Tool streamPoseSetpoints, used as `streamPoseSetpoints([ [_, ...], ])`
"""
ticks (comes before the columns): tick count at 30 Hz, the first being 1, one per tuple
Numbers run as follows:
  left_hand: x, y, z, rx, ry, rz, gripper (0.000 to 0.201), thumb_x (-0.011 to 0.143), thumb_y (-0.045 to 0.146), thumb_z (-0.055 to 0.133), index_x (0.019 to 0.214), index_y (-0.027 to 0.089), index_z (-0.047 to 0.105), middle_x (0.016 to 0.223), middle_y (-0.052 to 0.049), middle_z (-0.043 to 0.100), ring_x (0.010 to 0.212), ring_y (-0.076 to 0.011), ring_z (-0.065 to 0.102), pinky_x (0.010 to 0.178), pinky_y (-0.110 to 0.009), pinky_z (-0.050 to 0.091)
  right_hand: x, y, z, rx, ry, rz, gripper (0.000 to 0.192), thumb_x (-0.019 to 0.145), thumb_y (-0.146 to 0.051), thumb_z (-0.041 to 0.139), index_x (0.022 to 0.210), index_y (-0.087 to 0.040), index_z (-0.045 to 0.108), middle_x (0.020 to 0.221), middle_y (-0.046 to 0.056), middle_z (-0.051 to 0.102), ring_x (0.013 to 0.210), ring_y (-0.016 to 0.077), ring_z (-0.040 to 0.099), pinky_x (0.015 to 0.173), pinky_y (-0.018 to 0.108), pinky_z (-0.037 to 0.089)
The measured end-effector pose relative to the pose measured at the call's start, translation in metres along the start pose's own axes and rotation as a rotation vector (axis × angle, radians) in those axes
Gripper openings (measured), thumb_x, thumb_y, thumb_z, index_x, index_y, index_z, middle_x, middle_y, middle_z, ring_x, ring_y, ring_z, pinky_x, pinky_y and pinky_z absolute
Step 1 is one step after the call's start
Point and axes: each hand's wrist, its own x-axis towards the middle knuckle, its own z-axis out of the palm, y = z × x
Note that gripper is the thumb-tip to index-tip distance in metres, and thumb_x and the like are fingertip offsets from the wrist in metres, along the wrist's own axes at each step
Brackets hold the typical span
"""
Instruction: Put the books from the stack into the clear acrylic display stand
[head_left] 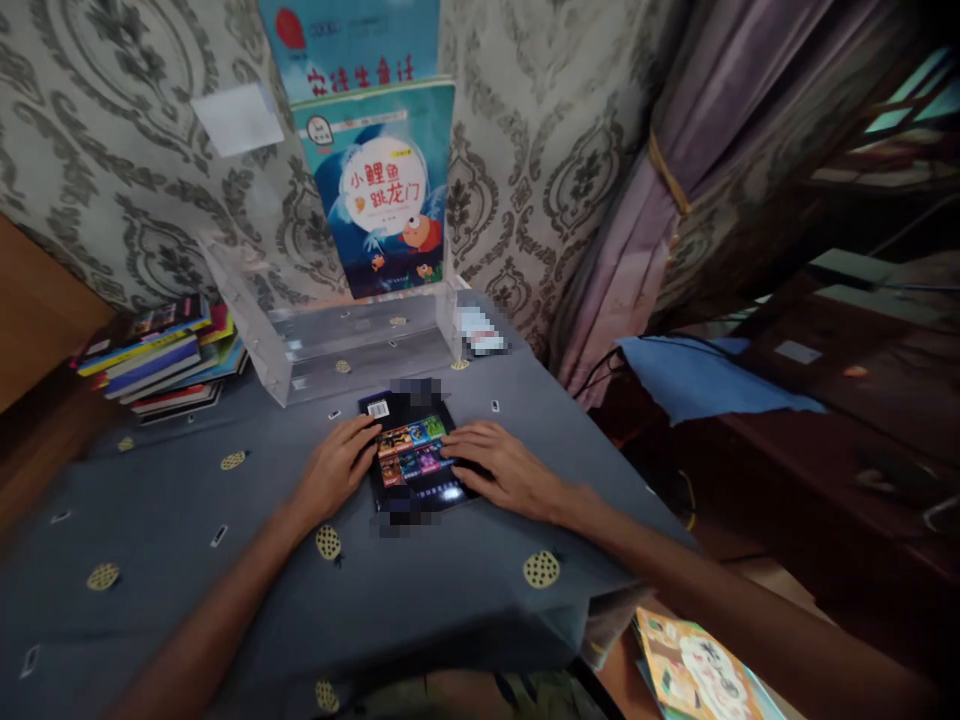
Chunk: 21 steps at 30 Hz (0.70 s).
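A dark book (397, 475) lies flat on the cloth-covered table, with rows of small coloured pictures and a white barcode label on its upward side. My left hand (341, 462) rests along its left edge, fingers stretched forward and fingertips touching the cover. From the right, my right hand (502, 465) lies over the book's right edge, its fingers extended and slightly apart on the pictures. Neither hand is closed around the book. Behind it stands a clear plastic rack (352, 345), and in it a blue picture book (386, 245) leans upright.
Another teal book (360, 45) stands behind the blue one. At the left is a pile of books (169, 350). A small pale object (480, 328), partly blurred, sits right of the rack. An orange-covered book (694, 660) lies below the table's right side, near a purple curtain (622, 240).
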Motion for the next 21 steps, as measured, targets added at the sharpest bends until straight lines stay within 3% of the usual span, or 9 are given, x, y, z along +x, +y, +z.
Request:
streamPoseSetpoints([
  [3, -0.002, 0.001, 0.003, 0.006, 0.002, -0.009, 0.03, 0.101, 0.026, 0.045, 0.123, 0.016, 0.063, 0.129, -0.013, 0.065, 0.12, -0.0241, 0.061, 0.102, -0.049, 0.052, 0.033, 0.024, 0.011, -0.03, -0.018, 0.024, 0.036, 0.099, -0.035, 0.05, 0.13, -0.02, 0.061, 0.138, 0.013, 0.061, 0.131, 0.0262, 0.053, 0.11, 0.052, 0.041],
  [8, -0.002, 0.002, 0.004, 0.012, 0.012, -0.027, 0.03, 0.101, 0.024, 0.045, 0.125, 0.017, 0.062, 0.129, -0.012, 0.065, 0.121, -0.0234, 0.061, 0.103, -0.048, 0.052, 0.077, 0.058, 0.022, -0.069, -0.001, 0.08, 0.039, 0.099, -0.033, 0.048, 0.131, -0.014, 0.06, 0.141, 0.016, 0.058, 0.134, 0.0273, 0.051, 0.112, 0.051, 0.04],
  [12, -0.003, 0.003, 0.004, 0.017, 0.007, -0.025, 0.031, 0.101, 0.024, 0.046, 0.124, 0.014, 0.062, 0.129, -0.013, 0.065, 0.121, -0.0237, 0.061, 0.103, -0.046, 0.052, 0.082, 0.068, 0.026, -0.071, 0.012, 0.092, 0.04, 0.1, -0.035, 0.045, 0.133, -0.016, 0.058, 0.143, 0.015, 0.057, 0.135, 0.0274, 0.05, 0.114, 0.052, 0.038],
  [21, -0.003, 0.005, 0.002, 0.015, -0.012, -0.037, 0.03, 0.099, 0.023, 0.048, 0.124, 0.012, 0.062, 0.131, -0.014, 0.064, 0.123, -0.0242, 0.06, 0.104, -0.047, 0.051, 0.078, 0.065, 0.027, -0.084, -0.014, 0.091, 0.043, 0.101, -0.037, 0.04, 0.136, -0.018, 0.056, 0.146, 0.014, 0.054, 0.138, 0.0278, 0.048, 0.115, 0.054, 0.036],
])
